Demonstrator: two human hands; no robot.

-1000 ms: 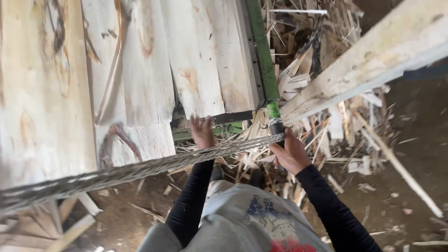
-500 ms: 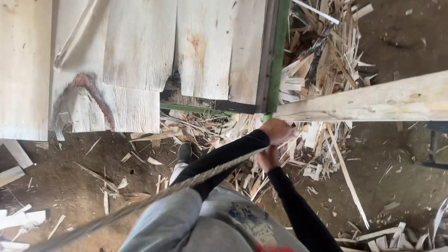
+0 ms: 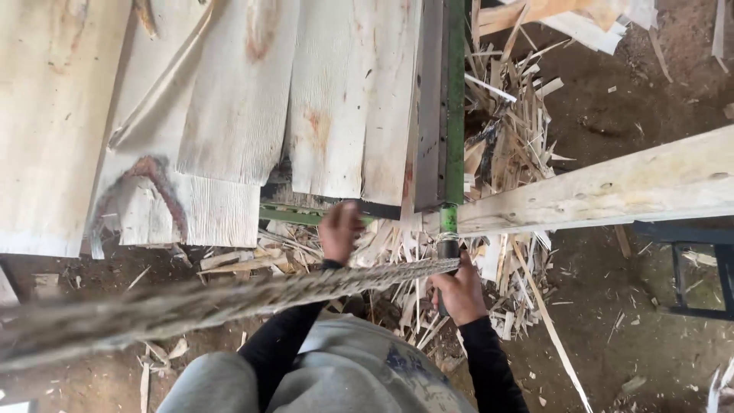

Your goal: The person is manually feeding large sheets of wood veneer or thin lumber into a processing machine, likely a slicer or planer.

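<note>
The right hand (image 3: pixel 459 292) has its fingers curled round the dark grip of a green lever (image 3: pixel 448 229); the left hand (image 3: pixel 339 229) reaches toward the rough-sawn pale boards (image 3: pixel 329 115), its fingers blurred, so their spread cannot be told; a twisted steel cable (image 3: pixel 229 298) crosses in front; splintery scraps (image 3: pixel 505 153) litter the dirt.

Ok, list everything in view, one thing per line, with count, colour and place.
Sawn boards: several, pale with reddish streaks, stacked upper left.
Green metal rail: one, upright, right of the boards.
Long beam: one, pale wood, running right from the rail.
Splinter pile: many pale offcuts on the dirt under the rail.
Rough grey strip: one, blurred, crossing low left.
Dark metal frame: one, right edge.
Left hand: at the board ends.
Right hand: gripping a dark handle below the rail.
</note>
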